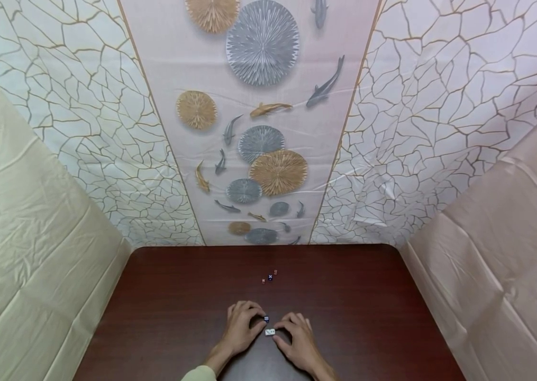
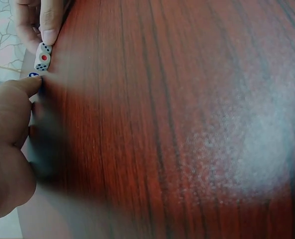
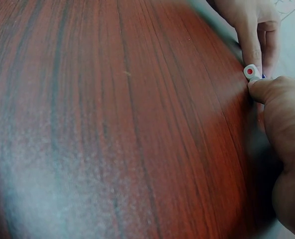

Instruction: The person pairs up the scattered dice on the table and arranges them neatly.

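Observation:
My left hand (image 1: 242, 325) pinches a blue die (image 1: 266, 319) between thumb and fingertips. In the left wrist view a corner of that blue die (image 2: 34, 75) shows past the thumb; the rest is hidden. Two white dice (image 1: 270, 332) sit side by side on the table between the hands, just nearer than the blue die. My right hand (image 1: 298, 341) has its thumb and index finger at the right-hand white die, pinching it. A red single dot marks the left-hand white die (image 3: 249, 71) in the right wrist view, where the right thumb covers most of its neighbour.
Farther back on the dark red wooden table (image 1: 178, 286) lie another blue die (image 1: 270, 277) and two smaller reddish dice, one to the left (image 1: 263, 281) and one to the right (image 1: 275, 272). A patterned cloth (image 1: 258, 211) hangs behind the table, with plain beige cloths at both sides.

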`<state>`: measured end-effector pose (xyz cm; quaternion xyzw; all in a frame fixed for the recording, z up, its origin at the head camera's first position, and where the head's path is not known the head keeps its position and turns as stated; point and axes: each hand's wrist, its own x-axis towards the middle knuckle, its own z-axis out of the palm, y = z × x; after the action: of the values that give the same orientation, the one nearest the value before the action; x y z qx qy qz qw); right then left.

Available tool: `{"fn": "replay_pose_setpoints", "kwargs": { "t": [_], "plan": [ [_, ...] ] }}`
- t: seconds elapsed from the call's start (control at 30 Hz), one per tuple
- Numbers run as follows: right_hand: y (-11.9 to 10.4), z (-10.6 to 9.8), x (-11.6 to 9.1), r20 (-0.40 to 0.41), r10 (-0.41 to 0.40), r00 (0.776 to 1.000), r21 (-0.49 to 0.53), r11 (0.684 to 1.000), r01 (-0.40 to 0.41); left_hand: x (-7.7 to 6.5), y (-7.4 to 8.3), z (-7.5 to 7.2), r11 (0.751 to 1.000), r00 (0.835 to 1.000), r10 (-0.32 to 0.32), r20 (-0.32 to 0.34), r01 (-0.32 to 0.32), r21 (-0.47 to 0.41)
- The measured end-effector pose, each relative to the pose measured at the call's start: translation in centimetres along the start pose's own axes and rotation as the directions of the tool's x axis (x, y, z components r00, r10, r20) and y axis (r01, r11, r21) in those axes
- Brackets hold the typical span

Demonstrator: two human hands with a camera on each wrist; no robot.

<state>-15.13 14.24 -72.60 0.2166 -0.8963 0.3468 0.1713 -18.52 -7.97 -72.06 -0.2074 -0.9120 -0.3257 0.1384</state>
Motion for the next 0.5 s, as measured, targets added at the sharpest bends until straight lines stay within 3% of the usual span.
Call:
{"fn": "replay_pose_setpoints", "kwargs": {
  "t": [0.5],
  "plan": [
    [-0.15,-0.23,0.08,-0.001,-0.006,1.000,0.006,1.000,0.006,-0.06,-0.08,0.14,1.000,1.000,-0.024,0.011,0.024,-0.008]
  ]
}}
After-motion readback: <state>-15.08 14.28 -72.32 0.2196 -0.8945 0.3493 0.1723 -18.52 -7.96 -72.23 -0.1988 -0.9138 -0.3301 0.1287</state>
